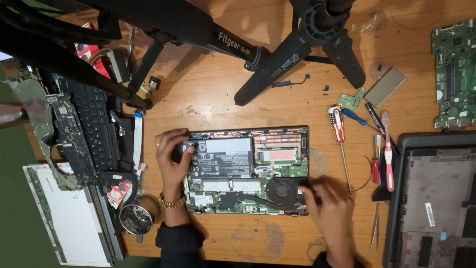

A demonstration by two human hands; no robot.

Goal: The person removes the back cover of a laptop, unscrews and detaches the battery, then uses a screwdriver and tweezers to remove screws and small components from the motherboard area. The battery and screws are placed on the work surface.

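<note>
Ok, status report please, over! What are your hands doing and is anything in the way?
Left hand flat on opened laptop, battery end. Right hand at fan corner, blurred. Screwdrivers lie beside, apart.

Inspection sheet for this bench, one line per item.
Surface: wooden table, scuffed and stained.
Job's things: opened laptop, base cover off, battery, fan and boards exposed.
Clutter: screwdrivers, tweezers, small green board, grey plate, motherboard, loose keyboard, screen panel, tape roll, second laptop shell.
Grippers: left hand on the laptop's left edge; right hand at its lower right corner, blurred.
Cables: white ribbon cable; thin black cable.
Surroundings: black tripod legs over the table.
</note>
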